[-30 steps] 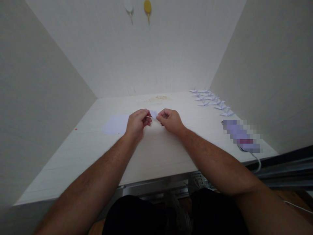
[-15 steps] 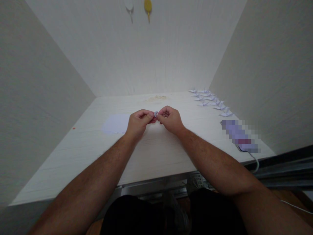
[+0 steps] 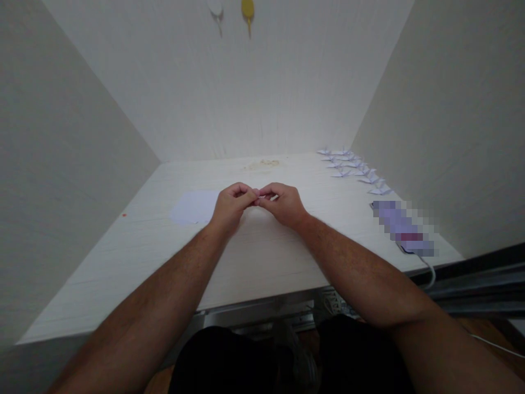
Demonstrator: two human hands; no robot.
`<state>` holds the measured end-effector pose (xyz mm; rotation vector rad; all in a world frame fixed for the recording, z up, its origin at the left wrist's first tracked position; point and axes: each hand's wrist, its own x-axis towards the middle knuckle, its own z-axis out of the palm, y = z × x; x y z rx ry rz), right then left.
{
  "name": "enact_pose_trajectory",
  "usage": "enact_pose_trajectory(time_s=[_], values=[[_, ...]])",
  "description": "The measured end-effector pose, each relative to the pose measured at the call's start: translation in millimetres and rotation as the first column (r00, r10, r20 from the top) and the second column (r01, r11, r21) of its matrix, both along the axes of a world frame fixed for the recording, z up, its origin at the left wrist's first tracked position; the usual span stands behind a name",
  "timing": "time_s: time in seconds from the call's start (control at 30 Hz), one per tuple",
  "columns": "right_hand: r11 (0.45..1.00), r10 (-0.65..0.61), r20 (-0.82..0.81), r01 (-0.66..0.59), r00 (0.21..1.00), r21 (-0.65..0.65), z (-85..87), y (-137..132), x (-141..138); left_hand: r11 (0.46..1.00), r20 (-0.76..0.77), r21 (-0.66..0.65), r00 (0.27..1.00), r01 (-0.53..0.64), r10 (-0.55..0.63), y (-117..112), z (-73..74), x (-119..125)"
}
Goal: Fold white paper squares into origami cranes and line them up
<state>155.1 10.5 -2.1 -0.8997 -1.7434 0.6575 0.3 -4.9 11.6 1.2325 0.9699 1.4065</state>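
Note:
My left hand (image 3: 232, 205) and my right hand (image 3: 284, 203) meet over the middle of the table, thumbs and fingers pinched together tip to tip. Between the fingertips is a small piece of folded paper (image 3: 259, 197), almost wholly covered by the fingers now; its shape cannot be made out. Beside my left hand, flat on the table, lie white paper sheets (image 3: 191, 207), partly behind the hand. Farther off to the right, several white folded paper cranes (image 3: 344, 173) stand in rows.
A phone (image 3: 404, 227) with a blurred screen lies at the right of the white table (image 3: 254, 262), its white cable (image 3: 430, 273) running over the front edge. Walls close in the back and both sides. A yellow hook (image 3: 248, 10) and a white hook (image 3: 215, 8) are on the back wall.
The right fingers have moved in against the left fingertips, closing over the small folded paper that showed between them before. The cranes, sheets and phone stay where they were.

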Motion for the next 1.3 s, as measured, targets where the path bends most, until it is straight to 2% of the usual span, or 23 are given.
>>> enact_pose_trajectory(time_s=[0.23, 0.43, 0.6, 0.8, 0.93, 1.03, 1.13, 1.3], values=[[1.000, 0.020, -0.047, -0.020, 0.999, 0.012, 1.0, 1.1, 1.2, 0.995, 0.104, -0.056, 0.992, 0.079, -0.073, 1.0, 2.3, -2.1], [0.998, 0.055, -0.080, -0.055, 0.995, 0.004, 2.0, -0.4, 0.8, 0.998, 0.103, -0.061, 0.995, 0.021, -0.015, 2.5, 1.6, -1.3], [0.997, -0.008, -0.143, -0.003, 0.990, -0.079, 3.5, -3.1, -1.1, 0.999, 0.092, 0.002, 0.995, -0.038, 0.038, 1.6, 3.0, 1.4], [0.992, 0.062, -0.111, -0.073, 0.992, -0.100, 8.8, -8.8, -0.5, 0.994, -0.045, 0.026, 0.993, -0.109, 0.110, 2.6, -0.6, 0.0], [0.994, 0.056, -0.089, -0.064, 0.994, -0.086, 8.4, -9.1, -1.2, 0.983, -0.130, 0.066, 0.975, -0.170, 0.177, 3.4, -1.2, -1.6], [0.994, 0.037, -0.100, -0.046, 0.994, -0.097, 6.5, -8.5, -3.0, 0.982, -0.184, 0.089, 0.966, -0.170, 0.183, 1.5, 1.6, -1.3], [0.994, -0.020, -0.094, 0.010, 0.995, -0.104, 4.0, -6.8, -3.9, 0.980, -0.265, 0.108, 0.945, -0.167, 0.191, -1.4, 4.2, -0.5], [0.987, -0.154, 0.001, 0.154, 0.988, -0.038, 3.2, -4.8, -2.6, 0.971, -0.403, 0.159, 0.886, -0.176, 0.227, -2.5, 1.3, -1.4]])
